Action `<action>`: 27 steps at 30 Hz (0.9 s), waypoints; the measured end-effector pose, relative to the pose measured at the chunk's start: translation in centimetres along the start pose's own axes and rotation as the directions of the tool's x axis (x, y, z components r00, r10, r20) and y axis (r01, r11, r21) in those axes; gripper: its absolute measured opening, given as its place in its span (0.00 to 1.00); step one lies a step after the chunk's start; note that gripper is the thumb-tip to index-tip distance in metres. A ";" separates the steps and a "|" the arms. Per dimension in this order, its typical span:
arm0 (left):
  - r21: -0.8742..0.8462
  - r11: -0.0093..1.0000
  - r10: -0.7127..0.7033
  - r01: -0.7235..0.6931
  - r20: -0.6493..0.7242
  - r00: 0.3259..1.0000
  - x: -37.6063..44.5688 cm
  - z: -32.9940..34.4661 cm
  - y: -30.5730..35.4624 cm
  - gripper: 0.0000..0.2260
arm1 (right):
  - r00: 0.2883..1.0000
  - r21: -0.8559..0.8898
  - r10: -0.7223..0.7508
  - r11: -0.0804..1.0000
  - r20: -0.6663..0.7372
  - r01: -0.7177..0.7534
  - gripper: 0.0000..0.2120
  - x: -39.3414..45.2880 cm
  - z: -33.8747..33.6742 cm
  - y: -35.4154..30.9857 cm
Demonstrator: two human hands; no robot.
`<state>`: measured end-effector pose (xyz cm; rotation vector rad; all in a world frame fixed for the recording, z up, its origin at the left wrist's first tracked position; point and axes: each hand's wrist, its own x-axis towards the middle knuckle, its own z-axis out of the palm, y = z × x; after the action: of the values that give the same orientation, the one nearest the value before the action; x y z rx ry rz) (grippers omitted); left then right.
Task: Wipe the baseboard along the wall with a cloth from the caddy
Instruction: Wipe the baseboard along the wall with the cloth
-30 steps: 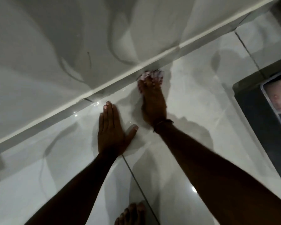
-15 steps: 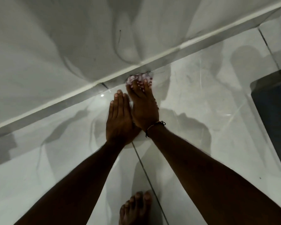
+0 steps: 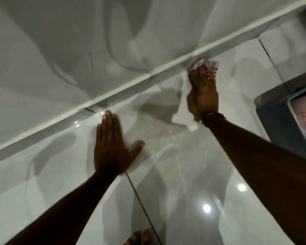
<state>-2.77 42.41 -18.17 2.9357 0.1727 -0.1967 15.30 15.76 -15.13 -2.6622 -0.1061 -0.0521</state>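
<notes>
One cloth (image 3: 204, 65), small, soft and light, was held bunched under the fingertips of the right hand (image 3: 202, 99) and pressed against the baseboard (image 3: 131, 87). It was judged limp and likely to slip on glossy tile, so a wadded hold with firm fingertip pressure was advised. The left hand (image 3: 111, 149) was spread flat on the floor (image 3: 166, 174), gripping nothing
</notes>
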 end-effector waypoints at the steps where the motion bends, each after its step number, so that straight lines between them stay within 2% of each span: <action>1: 0.011 1.000 -0.004 0.004 -0.003 1.000 0.0 0.1 0.1 0.52 | 0.998 0.016 0.058 0.998 -0.016 -0.058 0.30 1.1 -0.7 1.3; 4: 0.034 0.999 -0.008 0.008 0.001 1.000 0.1 0.1 0.1 0.52 | 0.976 0.036 0.211 0.977 -0.044 -0.210 0.26 4.5 -3.0 5.8; 7: 0.055 0.998 -0.022 0.021 0.019 1.000 -0.1 0.1 -0.1 0.54 | 0.933 0.062 0.356 0.934 -0.055 -0.352 0.26 8.1 -5.2 9.9; 9: 0.060 0.998 -0.015 0.014 0.009 1.000 0.1 0.4 -0.2 0.54 | 0.916 0.029 0.399 0.917 -0.048 -0.398 0.27 10.1 -6.3 11.7; 13: 0.053 0.999 0.008 -0.008 0.001 1.000 0.0 0.5 -0.5 0.54 | 0.937 -0.007 0.346 0.938 -0.046 -0.347 0.25 10.5 -7.1 12.6; 16: 0.041 0.999 0.013 -0.012 -0.025 1.000 -0.3 0.3 -0.4 0.53 | 0.967 -0.039 0.254 0.966 -0.011 -0.255 0.22 8.1 -6.3 10.5; 19: 0.039 0.999 0.009 -0.007 -0.032 0.999 -0.3 0.2 -0.2 0.52 | 0.991 0.033 0.135 0.990 0.005 -0.135 0.23 3.5 -3.8 5.7; 22: 0.013 1.000 0.001 -0.001 -0.005 1.000 -0.3 -0.1 -0.1 0.52 | 0.998 0.058 -0.053 0.997 0.044 0.051 0.23 -1.2 -0.5 -0.2; 27: -0.047 0.996 -0.070 0.070 0.012 0.997 -0.8 -0.4 0.1 0.51 | 0.973 0.152 -0.177 0.976 0.145 0.155 0.26 -6.8 4.5 -10.6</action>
<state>-3.52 42.32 -17.63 2.8829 0.2750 -0.2148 7.74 26.76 -14.70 -2.5078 -0.3717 0.1090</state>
